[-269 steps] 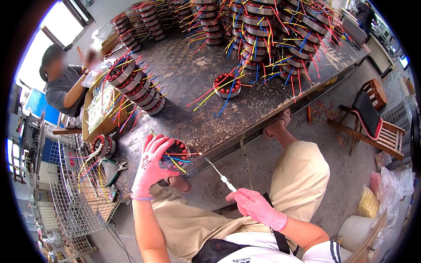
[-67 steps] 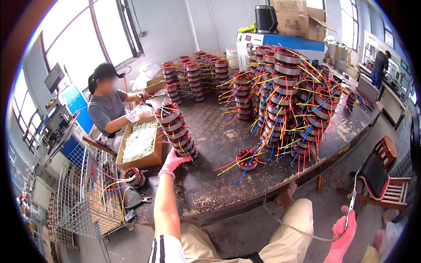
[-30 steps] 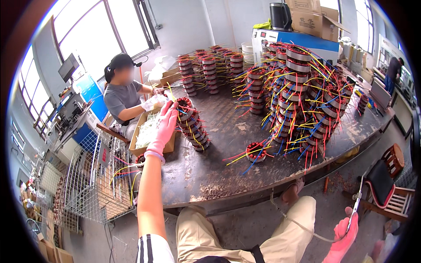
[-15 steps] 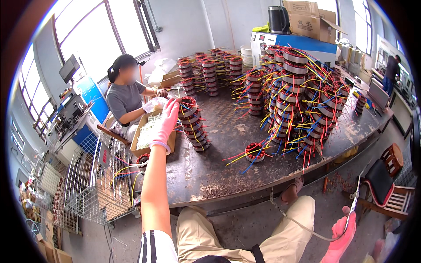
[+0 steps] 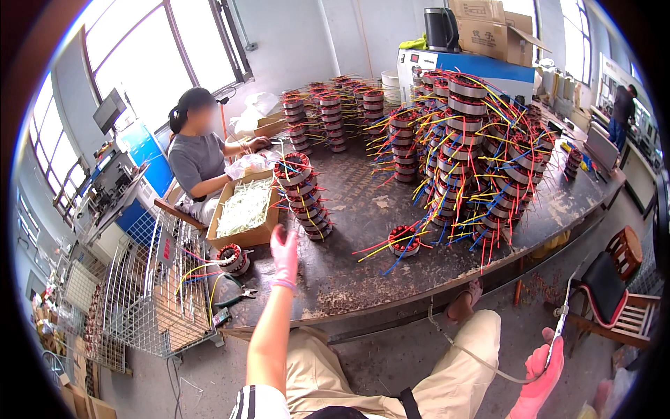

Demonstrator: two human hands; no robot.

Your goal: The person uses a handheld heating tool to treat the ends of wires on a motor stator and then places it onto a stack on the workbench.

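Observation:
My left hand (image 5: pixel 284 257), in a pink glove, hovers over the near left part of the table, just short of a leaning stack of motor stators (image 5: pixel 305 199). Its fingers look spread, with nothing seen between them. The stack's ring-shaped cores carry red windings and coloured wires. Low on the right, my right hand (image 5: pixel 541 373), also gloved in pink, is closed around a slim metal tool (image 5: pixel 561 321) with a long thin tip. A flexible hose (image 5: pixel 481 362) runs from it across my right knee. One single stator (image 5: pixel 403 241) lies on the table with its wires fanned out.
A cardboard box (image 5: pixel 269 225) of pale strips stands left of the stack. Beside it sit another stator (image 5: pixel 234 260) and pliers (image 5: pixel 239 296). Tall stator stacks (image 5: pixel 460 146) crowd the table's right side. A co-worker (image 5: pixel 199 150) sits across, left. A stool (image 5: pixel 604 290) stands right.
My left hand has drawn back toward me from the top of the stack, uncovering the box of strips and the pliers. My right hand keeps the tool in about the same place.

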